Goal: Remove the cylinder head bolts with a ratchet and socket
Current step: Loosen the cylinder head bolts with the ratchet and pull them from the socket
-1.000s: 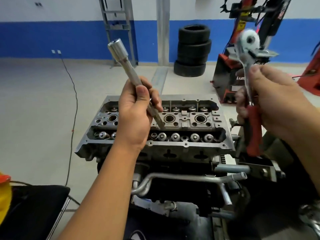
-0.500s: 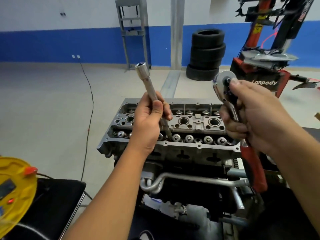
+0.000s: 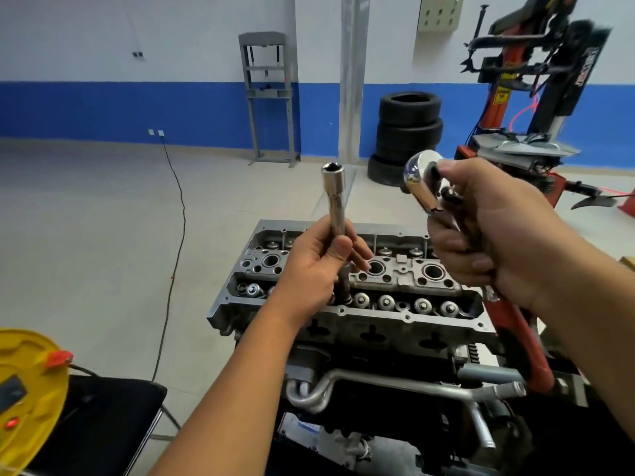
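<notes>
Left hand [image 3: 311,266]: raised over the near-left part of the cylinder head [image 3: 347,314]; grip closed round the lower shaft of the socket [image 3: 334,197]; thumb laid against the shaft
Socket: long, chrome, roughly upright with a slight lean to the left; open end uppermost; lower end dark and close over the head's valve gear; contact there cannot be told
Right hand [image 3: 481,235]: raised to the right of the socket, apart from it; grip closed round the ratchet [image 3: 426,190]; thumb tip on the round drive head
Ratchet: chrome head pointing up and left; red handle running down to the near right past the head's right edge
Cylinder head: uncovered, on the engine at centre; bolts not clearly told apart from other fittings
Surroundings: stacked tyres [image 3: 407,132] at the far wall; yellow cable reel [image 3: 31,386] near left; black cable [image 3: 175,242] across the floor
</notes>
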The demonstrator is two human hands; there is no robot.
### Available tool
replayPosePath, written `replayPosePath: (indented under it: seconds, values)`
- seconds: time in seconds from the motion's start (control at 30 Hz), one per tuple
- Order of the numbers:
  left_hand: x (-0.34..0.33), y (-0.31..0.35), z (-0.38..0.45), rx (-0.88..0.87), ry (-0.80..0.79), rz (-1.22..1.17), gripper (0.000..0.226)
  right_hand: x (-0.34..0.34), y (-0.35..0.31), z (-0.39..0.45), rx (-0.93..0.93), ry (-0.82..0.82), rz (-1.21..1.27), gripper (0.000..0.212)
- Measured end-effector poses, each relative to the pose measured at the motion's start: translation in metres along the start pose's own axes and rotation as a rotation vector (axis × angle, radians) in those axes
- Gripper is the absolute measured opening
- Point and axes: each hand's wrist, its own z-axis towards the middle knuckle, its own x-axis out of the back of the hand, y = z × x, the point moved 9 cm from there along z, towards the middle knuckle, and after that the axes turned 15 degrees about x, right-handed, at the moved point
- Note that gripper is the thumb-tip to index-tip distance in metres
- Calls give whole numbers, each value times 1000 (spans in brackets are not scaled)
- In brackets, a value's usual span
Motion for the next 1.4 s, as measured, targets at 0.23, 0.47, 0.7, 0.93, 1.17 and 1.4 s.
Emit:
replayPosePath:
  seconds: [0.23,0.47,0.7,0.93,1.17,1.4]
  values:
    - [1,1,1,47,-50,55,27,-38,-27,26,-70,-160,-168,48]
    - [-5,-3,-3,63,-50,14,20,-53,-40,31,-162,-262,-389,52]
    - [-9,-8,-2,95,-63,12,20,-50,-65,33,-227,-305,-769,63]
    - [-6,-13,-1,103,-57,-35,26,-68,-65,22,-251,-442,-765,40]
    - [-9,-10,-1,129,-40,-50,22,-64,-59,20,-270,-297,-512,40]
    - [-9,-8,-5,98,-61,-30,39,-57,-63,27,-321,-292,-635,40]
